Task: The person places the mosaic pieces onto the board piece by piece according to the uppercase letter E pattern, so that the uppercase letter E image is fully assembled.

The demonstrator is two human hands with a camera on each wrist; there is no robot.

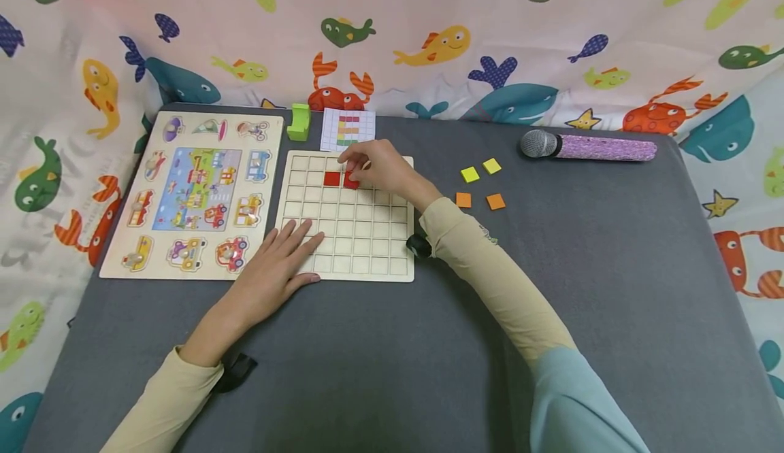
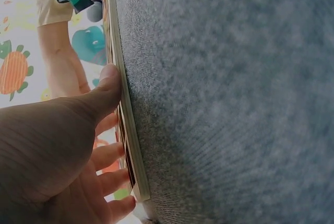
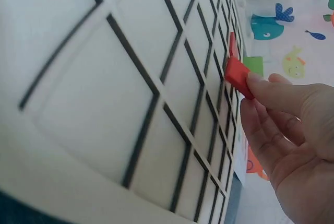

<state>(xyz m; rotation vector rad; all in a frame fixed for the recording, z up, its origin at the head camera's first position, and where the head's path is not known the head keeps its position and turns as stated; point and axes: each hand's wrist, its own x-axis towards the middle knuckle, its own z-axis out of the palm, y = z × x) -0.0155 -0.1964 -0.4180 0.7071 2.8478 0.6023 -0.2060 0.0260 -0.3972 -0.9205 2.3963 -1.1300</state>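
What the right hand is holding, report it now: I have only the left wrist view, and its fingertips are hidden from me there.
Observer: The right hand pinches a red tile between thumb and fingers.
Operator: Tell me what sits next to that tile.
Observer: A second red tile lies on the grid board, just left of the held one in the head view.
Operator: Now give me what lies on the table just right of the board.
Observer: Four loose pieces: two yellow tiles and, nearer the person, two orange tiles.
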